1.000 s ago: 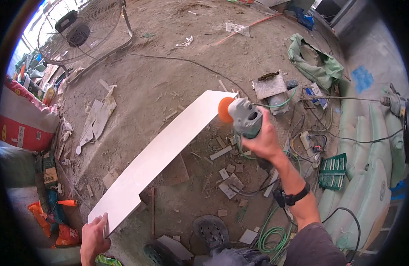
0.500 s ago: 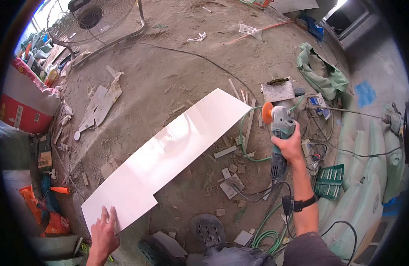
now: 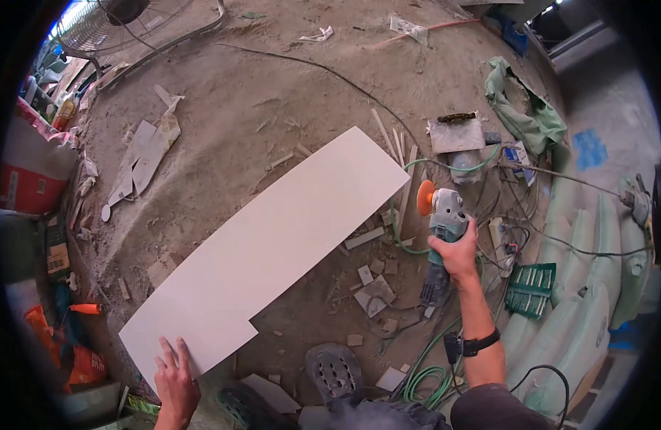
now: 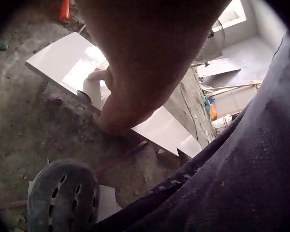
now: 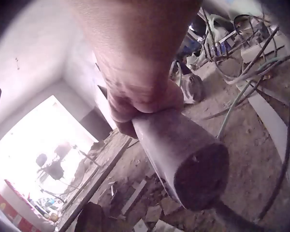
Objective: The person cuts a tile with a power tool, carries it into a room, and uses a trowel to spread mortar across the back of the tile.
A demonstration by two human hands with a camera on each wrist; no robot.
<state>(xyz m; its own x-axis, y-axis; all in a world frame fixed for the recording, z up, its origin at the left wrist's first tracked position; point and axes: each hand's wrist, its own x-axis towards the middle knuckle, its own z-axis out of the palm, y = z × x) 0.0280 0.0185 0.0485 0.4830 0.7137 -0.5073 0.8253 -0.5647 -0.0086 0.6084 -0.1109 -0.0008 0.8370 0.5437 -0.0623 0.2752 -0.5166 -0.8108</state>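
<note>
Hands apart, the left hand rests on the near end of a long white flat panel over the dusty floor, while the right hand grips a grey-green, orange-disced power tool beside its far end. Looking stiff, smooth and probably brittle at the notch, it suits both long edges being held.

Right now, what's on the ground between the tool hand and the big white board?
The head view shows a green hose or cord and pale scraps between the right hand and white board.
</note>
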